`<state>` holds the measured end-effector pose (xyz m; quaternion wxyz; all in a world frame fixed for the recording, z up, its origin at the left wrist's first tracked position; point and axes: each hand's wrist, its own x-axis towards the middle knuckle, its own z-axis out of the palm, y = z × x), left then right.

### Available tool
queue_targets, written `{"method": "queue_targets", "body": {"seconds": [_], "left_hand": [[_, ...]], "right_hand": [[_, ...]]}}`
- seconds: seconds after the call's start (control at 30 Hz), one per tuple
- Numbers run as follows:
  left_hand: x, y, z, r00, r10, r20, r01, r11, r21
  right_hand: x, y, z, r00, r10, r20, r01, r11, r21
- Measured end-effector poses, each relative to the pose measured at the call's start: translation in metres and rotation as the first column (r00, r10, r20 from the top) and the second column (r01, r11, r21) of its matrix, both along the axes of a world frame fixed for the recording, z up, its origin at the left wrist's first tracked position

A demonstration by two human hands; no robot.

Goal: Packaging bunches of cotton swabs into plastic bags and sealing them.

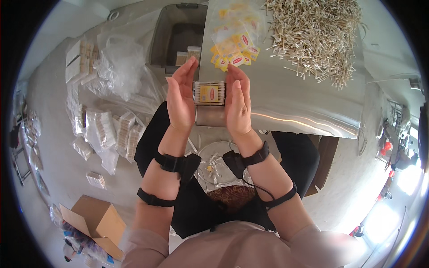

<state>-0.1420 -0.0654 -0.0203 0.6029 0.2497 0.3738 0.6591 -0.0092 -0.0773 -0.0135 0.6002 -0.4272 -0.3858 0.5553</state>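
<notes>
A clear pack of cotton swabs with a yellow and red label lies at the near left corner of the metal table. Flat along its left end is my left hand, fingers straight and pointing away from me. My right hand mirrors it at the right end, its fingers stretched out too. Both palms face the pack and are touching it or very close; I cannot tell how firmly. Just beyond, yellow-and-white label cards are spread on the table.
A big heap of loose swabs covers the table's far right. Left of the metal table stands a grey bin with swab packs inside. Bagged packs lie on the floor at left, near an open cardboard box.
</notes>
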Motion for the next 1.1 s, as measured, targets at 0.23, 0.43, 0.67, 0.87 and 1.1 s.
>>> {"method": "queue_targets", "body": {"seconds": [0.23,0.43,0.67,0.87,1.1], "left_hand": [[0.020,-0.001,0.002,0.968,-0.187,-0.165,0.196,0.980,0.040],[0.018,-0.003,-0.007,0.972,-0.102,-0.210,0.112,0.993,0.033],[0.080,0.011,0.028,0.700,-0.158,-0.696,0.244,0.969,0.025],[0.131,0.040,0.015,0.281,0.069,-0.957,0.535,0.816,0.216],[0.155,0.055,0.009,0.182,0.154,-0.971,0.539,0.811,0.229]], "right_hand": [[-0.002,0.001,-0.005,0.777,0.012,0.630,-0.221,0.941,0.256],[0.028,-0.001,0.003,0.872,-0.024,0.488,-0.083,0.977,0.196],[0.193,0.033,0.015,0.159,-0.341,0.926,0.211,0.928,0.306],[0.217,0.049,0.007,0.167,-0.251,0.953,-0.005,0.967,0.256],[0.185,0.039,0.014,0.288,-0.185,0.940,-0.090,0.972,0.219]]}}
